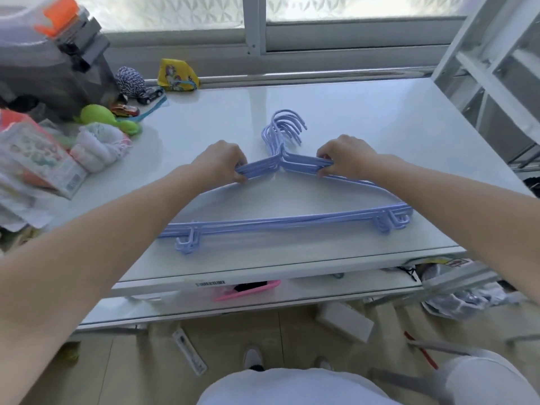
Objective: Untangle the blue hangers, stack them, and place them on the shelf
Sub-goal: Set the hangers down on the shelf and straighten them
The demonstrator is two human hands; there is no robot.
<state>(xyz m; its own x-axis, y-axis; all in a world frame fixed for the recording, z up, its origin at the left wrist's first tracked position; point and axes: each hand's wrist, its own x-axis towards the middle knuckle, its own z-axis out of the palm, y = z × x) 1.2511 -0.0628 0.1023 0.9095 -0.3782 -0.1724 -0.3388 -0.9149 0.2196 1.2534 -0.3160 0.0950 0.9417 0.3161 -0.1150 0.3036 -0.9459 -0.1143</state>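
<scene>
Far-left corner of the white table (350,112): grey plastic bin (43,68) w/ orange latch, blue-white twine ball (130,80), yellow printed pouch (175,74), 2 toy cars (150,95) just in front. Nearer on the left: green toy (102,116), white mesh bag (99,144), printed packet (35,159). Under the table, pink tray (245,289) on a lower level; wood-look floor (263,331) w/ white box (344,320).

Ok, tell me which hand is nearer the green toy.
Left. The left hand grips the hangers' left shoulder, on the side of the table where the green toy lies. The right hand grips the right shoulder, farther away.
</scene>
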